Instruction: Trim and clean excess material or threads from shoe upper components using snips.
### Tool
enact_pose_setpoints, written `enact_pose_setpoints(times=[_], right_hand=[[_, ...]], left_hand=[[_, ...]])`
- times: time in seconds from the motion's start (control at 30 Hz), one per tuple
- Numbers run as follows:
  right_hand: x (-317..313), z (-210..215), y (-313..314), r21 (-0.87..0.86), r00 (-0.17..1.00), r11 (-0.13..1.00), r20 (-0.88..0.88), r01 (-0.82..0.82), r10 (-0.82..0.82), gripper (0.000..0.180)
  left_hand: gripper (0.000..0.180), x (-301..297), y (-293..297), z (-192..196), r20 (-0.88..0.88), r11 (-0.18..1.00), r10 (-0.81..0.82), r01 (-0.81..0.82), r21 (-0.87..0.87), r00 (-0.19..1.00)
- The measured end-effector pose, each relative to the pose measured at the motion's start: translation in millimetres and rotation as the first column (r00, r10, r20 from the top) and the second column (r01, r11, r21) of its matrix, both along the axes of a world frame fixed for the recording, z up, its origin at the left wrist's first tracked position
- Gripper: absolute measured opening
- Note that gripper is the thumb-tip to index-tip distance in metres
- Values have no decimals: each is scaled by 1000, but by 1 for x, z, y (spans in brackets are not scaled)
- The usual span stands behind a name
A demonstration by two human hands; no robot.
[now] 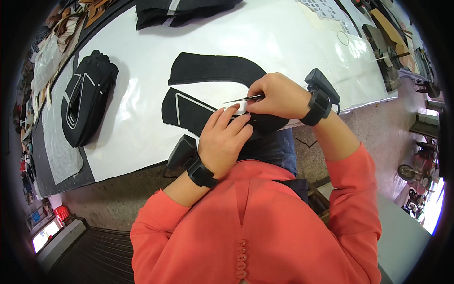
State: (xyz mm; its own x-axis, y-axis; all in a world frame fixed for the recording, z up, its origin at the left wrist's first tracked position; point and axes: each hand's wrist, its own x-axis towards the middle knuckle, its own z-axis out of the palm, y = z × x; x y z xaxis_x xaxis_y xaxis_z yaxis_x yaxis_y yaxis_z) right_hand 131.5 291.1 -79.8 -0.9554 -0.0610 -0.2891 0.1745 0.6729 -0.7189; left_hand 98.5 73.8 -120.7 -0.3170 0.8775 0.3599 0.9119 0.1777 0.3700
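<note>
A black curved fabric piece (213, 68), shaped like a horseshoe, lies on the table's near side. White strips (178, 109) run along its lower arm. My left hand (222, 139) rests over that arm with its fingers stretched out and fingertips against the piece. My right hand (276, 97) is closed around a thin dark pointed tool (257, 97), its tip toward the left; I cannot tell whether it is tweezers or snips. A small white rounded thing (241, 108) sits under the tool, between the fingers of both hands, partly hidden.
Stacked black pieces with white lines (85, 102) lie at the left of the white-covered table (137, 118). Another black bundle (189, 12) is at the far edge. Clear plastic (59, 156) hangs at the left. A dark block and a spool stand (388, 57) occupy the far right.
</note>
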Motion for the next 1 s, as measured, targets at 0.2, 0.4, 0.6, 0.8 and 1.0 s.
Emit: enact_pose_setpoints(times=[0.2,0.4,0.6,0.8,1.0], right_hand=[[-4,-13,13,89,998,994,-22,69,-67,26],[-8,-15,14,120,999,992,-6,45,-45,26],[1,-15,4,74,992,992,57,105,-110,27],[6,-7,1,21,991,996,98,88,-90,27],[-3,-2,-2,-51,996,995,33,85,-83,25]], left_hand=[[16,-2,7,-2,-21,1000,21,-21,13,1000],[22,2,8,-7,-26,998,54,-53,30,998],[22,-13,-6,-3,-8,998,-50,50,-33,999],[20,-23,-14,-1,4,992,-122,122,-19,993],[15,-11,-6,-3,-8,999,-34,34,6,999]])
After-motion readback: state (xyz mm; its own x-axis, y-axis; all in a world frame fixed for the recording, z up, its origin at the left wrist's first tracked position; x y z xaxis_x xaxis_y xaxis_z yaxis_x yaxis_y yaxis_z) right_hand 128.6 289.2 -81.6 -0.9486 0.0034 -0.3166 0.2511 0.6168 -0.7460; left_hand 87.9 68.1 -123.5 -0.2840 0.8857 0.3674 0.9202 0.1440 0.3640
